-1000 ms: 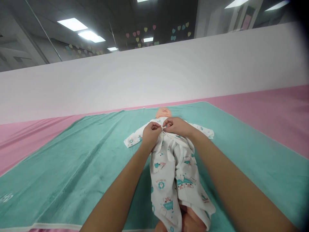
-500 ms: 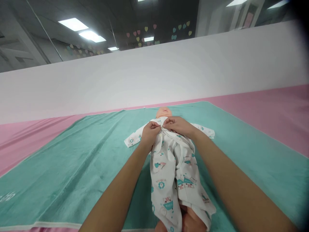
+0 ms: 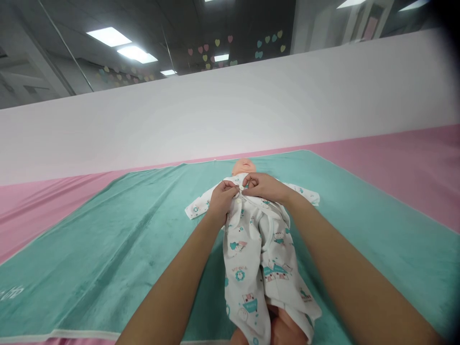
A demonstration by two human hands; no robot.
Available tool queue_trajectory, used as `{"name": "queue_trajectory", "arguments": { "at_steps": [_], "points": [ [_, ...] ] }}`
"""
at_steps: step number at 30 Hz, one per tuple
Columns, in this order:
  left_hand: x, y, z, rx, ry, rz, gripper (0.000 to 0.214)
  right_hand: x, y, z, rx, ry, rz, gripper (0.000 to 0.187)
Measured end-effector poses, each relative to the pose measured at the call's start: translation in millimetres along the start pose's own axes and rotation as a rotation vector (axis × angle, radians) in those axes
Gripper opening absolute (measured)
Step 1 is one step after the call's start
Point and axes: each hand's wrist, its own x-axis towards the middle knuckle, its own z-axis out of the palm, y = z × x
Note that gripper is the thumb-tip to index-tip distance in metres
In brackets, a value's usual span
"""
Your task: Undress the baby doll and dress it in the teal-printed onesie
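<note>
A baby doll [image 3: 244, 166] lies on its back, head away from me, dressed in a white printed romper [image 3: 244, 249]. The romper's sleeves spread to both sides and bare doll legs show at the bottom. At the chest, my left hand [image 3: 223, 197] pinches one edge of the romper's front opening. My right hand [image 3: 265, 187] pinches the other edge beside it, fingers curled. Between my fingertips a small pale button [image 3: 241, 189] shows. Below my hands the front flap hangs loose and folded.
A teal blanket [image 3: 143, 249] with a white border lies under the doll, over a pink sheet [image 3: 406, 167]. Behind stands a white wall [image 3: 215, 120] with dark glass [image 3: 251, 28] above it, carrying heart stickers and reflecting ceiling lights.
My right fingertips have shifted slightly at the chest, and the button between my hands shows more plainly. The doll and my left hand are nearly unmoved.
</note>
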Motion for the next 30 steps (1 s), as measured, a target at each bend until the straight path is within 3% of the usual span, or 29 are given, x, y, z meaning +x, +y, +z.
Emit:
{"name": "queue_trajectory", "arguments": {
  "at_steps": [11, 22, 26, 30],
  "points": [
    [1.5, -7.1, -0.3, 0.083, -0.041, 0.059, 0.020, -2.5, 0.5, -0.7, 0.079, 0.025, 0.023, 0.027],
    [5.6, -17.6, -0.4, 0.281, 0.055, 0.232, 0.014, -0.5, 3.3, 1.2, 0.094, 0.080, 0.055, 0.020],
    [-3.8, -20.0, -1.7, 0.458, 0.089, 0.334, 0.011, -2.8, 1.0, 6.0, 0.013, 0.083, 0.028, 0.018],
    [-21.8, -26.3, -15.5, 0.557, -0.010, 0.491, 0.014, -15.1, -2.7, 22.3, -0.276, 0.250, -0.050, 0.016]
  ]
}}
